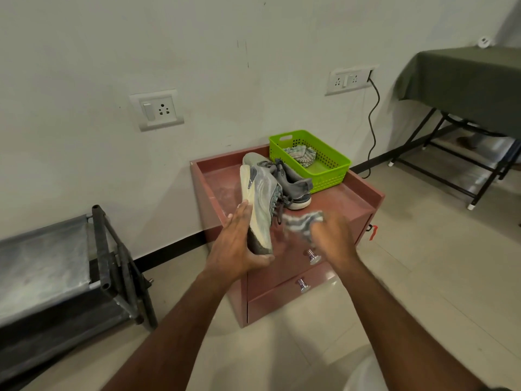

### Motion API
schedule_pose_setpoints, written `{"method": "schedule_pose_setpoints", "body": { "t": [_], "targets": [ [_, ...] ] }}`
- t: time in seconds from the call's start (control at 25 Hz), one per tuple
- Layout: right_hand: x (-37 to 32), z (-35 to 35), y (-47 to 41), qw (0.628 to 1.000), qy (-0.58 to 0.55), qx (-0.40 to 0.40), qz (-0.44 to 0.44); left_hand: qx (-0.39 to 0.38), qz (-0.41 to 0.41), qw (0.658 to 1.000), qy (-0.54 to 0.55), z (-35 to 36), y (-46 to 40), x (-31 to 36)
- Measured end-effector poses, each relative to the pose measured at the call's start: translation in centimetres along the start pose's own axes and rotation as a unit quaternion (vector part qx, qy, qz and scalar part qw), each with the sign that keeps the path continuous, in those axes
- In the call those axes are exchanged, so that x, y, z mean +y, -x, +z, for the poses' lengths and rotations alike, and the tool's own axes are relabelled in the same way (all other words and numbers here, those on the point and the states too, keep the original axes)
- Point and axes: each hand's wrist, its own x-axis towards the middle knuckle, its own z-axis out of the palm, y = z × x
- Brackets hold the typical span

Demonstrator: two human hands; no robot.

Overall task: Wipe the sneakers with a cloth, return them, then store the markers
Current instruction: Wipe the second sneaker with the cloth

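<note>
left hand [236, 244]: grips the heel of a grey mesh sneaker [260, 203], sole leftward, above the red-brown cabinet surface [349, 198]
right hand [329, 235]: clutches a blurred striped cloth [303, 221] beside that sneaker
second grey sneaker [293, 183]: on the surface; touching the green plastic basket [324, 167]

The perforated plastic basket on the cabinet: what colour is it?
Bright lime green; the perforated plastic basket shows clearly in the head view, the only one.
</note>
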Motion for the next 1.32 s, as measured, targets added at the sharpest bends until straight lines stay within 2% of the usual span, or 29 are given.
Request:
{"method": "schedule_pose_setpoints", "body": {
  "t": [0.04,0.08,0.12,0.16,0.24,0.36,0.56,0.64,0.72,0.76,0.8,0.84,0.92,1.0,1.2,1.32],
  "targets": [
    [0.0,0.0,-0.3,0.998,-0.009,0.064,-0.027,-0.007,0.002,1.0,0.0,0.1,0.0,0.1],
    [-0.3,0.4,-0.4,0.993,-0.031,0.084,-0.078,-0.015,0.0,1.0,0.002,0.2,0.1,0.2],
    [-0.8,1.3,-0.4,0.988,-0.057,0.062,-0.129,-0.027,-0.003,1.0,0.004,0.2,0.1,0.4],
    [-1.3,2.4,-0.2,0.983,-0.068,0.007,-0.173,-0.033,-0.003,0.999,0.008,0.3,0.0,0.6],
    [-2.0,4.5,0.8,0.971,-0.015,-0.094,-0.221,-0.019,-0.008,1.0,0.016,0.7,-0.3,0.5],
    [-0.9,4.7,1.7,0.968,0.062,-0.135,-0.2,-0.012,-0.029,0.999,0.035,0.7,-0.4,0.4],
    [-0.8,1.5,2.3,0.95,0.033,-0.223,-0.214,-0.004,-0.041,0.997,0.068,0.5,-0.6,0.1],
    [-0.7,0.6,1.9,0.963,0.077,-0.204,-0.159,-0.006,-0.042,0.997,0.06,0.3,-0.5,-0.1],
    [-0.4,0.2,1.0,0.99,0.061,-0.099,-0.083,-0.018,-0.052,0.997,0.061,0.1,-0.4,0.0],
    [-0.3,0.1,0.8,0.996,0.017,-0.034,-0.077,-0.024,-0.054,0.996,0.065,0.1,-0.4,0.1],
    [-0.3,0.4,0.7,0.994,-0.022,0.012,-0.107,-0.027,-0.055,0.996,0.067,0.2,-0.4,0.1],
    [-0.7,1.0,0.6,0.987,-0.05,0.021,-0.149,-0.031,-0.057,0.995,0.069,0.3,-0.5,0.3],
    [-1.4,3.0,1.1,0.971,-0.035,-0.068,-0.228,-0.034,-0.058,0.995,0.079,0.8,-0.8,0.2],
    [-1.7,4.2,1.9,0.96,0.039,-0.145,-0.235,-0.033,-0.061,0.994,0.082,1.1,-1.1,0.1],
    [-0.1,2.2,3.9,0.95,0.112,-0.176,-0.232,-0.029,-0.057,0.994,0.085,0.9,-0.6,-0.5],
    [-0.6,3.8,4.7,0.945,0.121,-0.15,-0.265,-0.016,-0.031,0.999,0.016,1.1,-0.5,-0.4]
  ]
}}
